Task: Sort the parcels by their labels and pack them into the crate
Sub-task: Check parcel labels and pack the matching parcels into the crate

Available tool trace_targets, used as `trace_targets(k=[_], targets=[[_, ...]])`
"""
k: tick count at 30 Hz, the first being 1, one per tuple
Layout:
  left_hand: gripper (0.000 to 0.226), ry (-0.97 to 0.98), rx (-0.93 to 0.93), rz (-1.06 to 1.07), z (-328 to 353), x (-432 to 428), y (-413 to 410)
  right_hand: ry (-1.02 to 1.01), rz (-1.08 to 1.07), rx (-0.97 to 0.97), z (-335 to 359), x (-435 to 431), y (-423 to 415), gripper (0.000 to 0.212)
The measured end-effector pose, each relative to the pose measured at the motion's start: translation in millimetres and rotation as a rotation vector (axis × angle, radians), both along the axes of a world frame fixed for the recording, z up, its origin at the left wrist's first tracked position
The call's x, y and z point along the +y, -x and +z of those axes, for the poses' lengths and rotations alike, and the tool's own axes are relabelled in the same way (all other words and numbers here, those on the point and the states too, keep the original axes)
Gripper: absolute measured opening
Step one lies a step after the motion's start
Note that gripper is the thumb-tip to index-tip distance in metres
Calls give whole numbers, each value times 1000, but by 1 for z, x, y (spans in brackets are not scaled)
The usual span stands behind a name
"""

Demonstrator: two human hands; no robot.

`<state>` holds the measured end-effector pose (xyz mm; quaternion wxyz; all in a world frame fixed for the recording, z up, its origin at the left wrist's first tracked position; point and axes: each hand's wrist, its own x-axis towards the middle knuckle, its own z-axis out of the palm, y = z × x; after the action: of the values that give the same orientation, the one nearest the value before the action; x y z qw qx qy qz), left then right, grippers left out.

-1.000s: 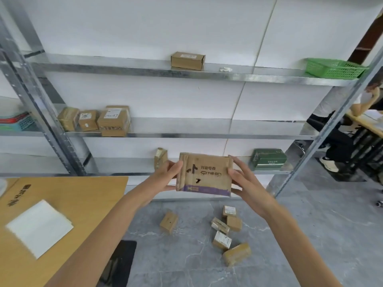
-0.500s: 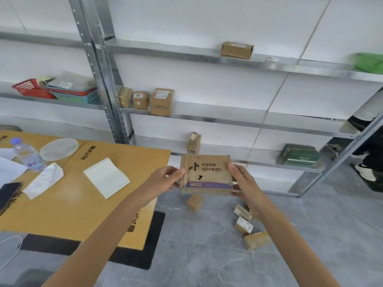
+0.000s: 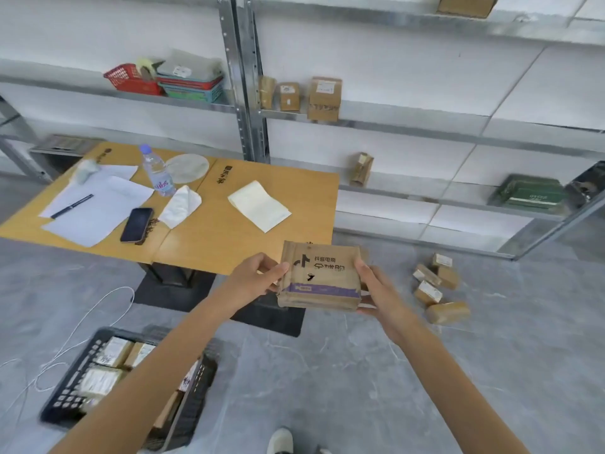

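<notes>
I hold a flat brown cardboard parcel (image 3: 320,276) with black print and a purple stripe in front of me, above the floor. My left hand (image 3: 254,279) grips its left edge and my right hand (image 3: 376,291) grips its right edge. A black plastic crate (image 3: 196,401) stands on the floor at the lower left, with several labelled parcels (image 3: 113,352) inside; my left forearm hides part of it. Several small parcels (image 3: 437,290) lie loose on the floor to the right. Three more parcels (image 3: 324,98) stand on the middle shelf.
A yellow table (image 3: 209,237) at the left carries papers, a pen, a phone (image 3: 137,225), a water bottle (image 3: 156,170) and a folded sheet. Metal shelving (image 3: 244,77) runs along the wall, holding baskets (image 3: 190,85) and a green box (image 3: 528,193). A white cable (image 3: 82,326) lies on the floor.
My view has swung left and down, so the table and the crate have come into sight. The parcel stays held in both hands, now lower over the floor.
</notes>
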<state>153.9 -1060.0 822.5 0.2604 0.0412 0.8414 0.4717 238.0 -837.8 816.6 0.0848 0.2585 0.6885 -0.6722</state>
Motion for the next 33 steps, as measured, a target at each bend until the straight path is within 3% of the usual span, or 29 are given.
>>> trace_targets(k=[11, 16, 24, 33], targets=[[19, -70, -153, 154, -14, -68, -65, 31, 137, -66, -23, -63, -52, 44], [15, -105, -133, 84, -10, -129, -73, 24, 145, -64, -17, -115, -58, 43], [13, -123, -66, 44, -10, -287, -45, 42, 95, -91, -25, -274, -25, 50], [17, 66, 4, 45, -21, -447, -6, 42, 118, -152, -51, -448, 12, 43]])
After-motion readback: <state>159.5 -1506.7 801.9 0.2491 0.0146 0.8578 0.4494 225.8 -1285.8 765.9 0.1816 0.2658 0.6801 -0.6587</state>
